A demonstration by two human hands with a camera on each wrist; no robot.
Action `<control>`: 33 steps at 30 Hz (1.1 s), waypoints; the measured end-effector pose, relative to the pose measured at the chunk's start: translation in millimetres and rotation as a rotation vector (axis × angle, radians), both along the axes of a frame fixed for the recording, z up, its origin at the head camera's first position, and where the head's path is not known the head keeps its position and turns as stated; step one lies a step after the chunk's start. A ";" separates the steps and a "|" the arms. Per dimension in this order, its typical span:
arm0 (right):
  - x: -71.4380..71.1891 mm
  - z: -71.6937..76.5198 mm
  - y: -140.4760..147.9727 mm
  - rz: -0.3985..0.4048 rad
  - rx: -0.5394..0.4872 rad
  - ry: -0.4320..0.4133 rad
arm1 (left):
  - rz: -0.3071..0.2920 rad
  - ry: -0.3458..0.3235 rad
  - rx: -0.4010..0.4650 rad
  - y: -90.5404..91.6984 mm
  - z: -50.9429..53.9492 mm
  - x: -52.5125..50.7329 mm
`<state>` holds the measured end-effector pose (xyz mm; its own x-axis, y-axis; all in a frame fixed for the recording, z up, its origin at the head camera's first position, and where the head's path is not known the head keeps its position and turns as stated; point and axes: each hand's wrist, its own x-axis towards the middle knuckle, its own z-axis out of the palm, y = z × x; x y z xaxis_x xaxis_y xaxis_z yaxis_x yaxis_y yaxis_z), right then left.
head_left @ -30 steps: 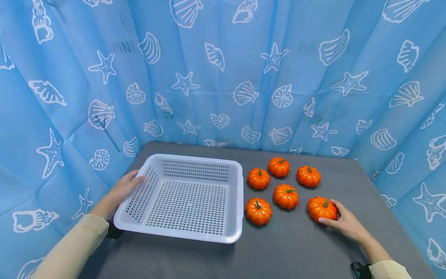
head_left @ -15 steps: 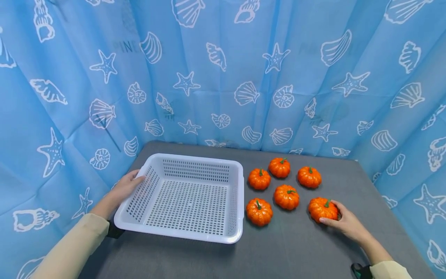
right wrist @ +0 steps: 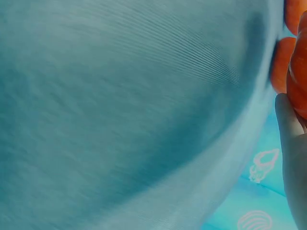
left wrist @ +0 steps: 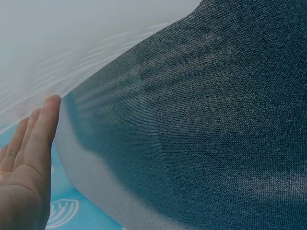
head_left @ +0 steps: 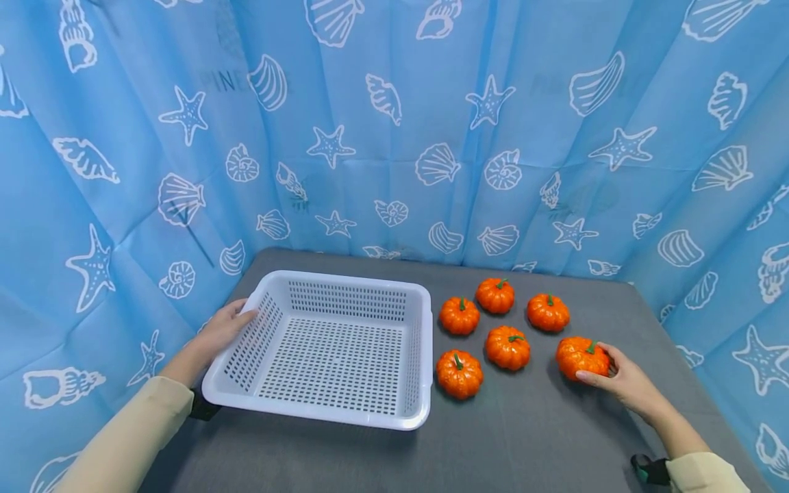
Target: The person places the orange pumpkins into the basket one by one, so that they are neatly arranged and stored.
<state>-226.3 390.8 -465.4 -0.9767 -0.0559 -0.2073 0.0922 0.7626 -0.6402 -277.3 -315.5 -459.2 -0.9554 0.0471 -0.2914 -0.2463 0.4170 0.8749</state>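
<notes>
"Across the grey table (head_left: 524,438), what do we see at the hands?"

"Toward the left, we see the left hand (head_left: 223,329) holding the left rim of the white basket (head_left: 308,411). One digit bends over the rim's inner side; the left wrist view shows the other fingers nearly straight."

"And the right hand (head_left: 629,383)?"

"Well to the right, half closed round a pumpkin (head_left: 578,358), thumb on the near side. Whether that one touches the table, we cannot tell."

"What else lies on the surface?"

"Five more pumpkins (head_left: 507,349), loosely grouped right of the basket, on a plain top that looks woven up close."

"And around us?"

"We have a blue curtain (head_left: 403,133) hanging in folds behind the table and down both sides, printed with white shells and starfish. At its upper left we make out faint lettering."
</notes>
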 end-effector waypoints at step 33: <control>-57.4 76.3 -87.2 0.191 -0.087 0.165 | 0.016 0.006 -0.031 3.0 4.1 3.5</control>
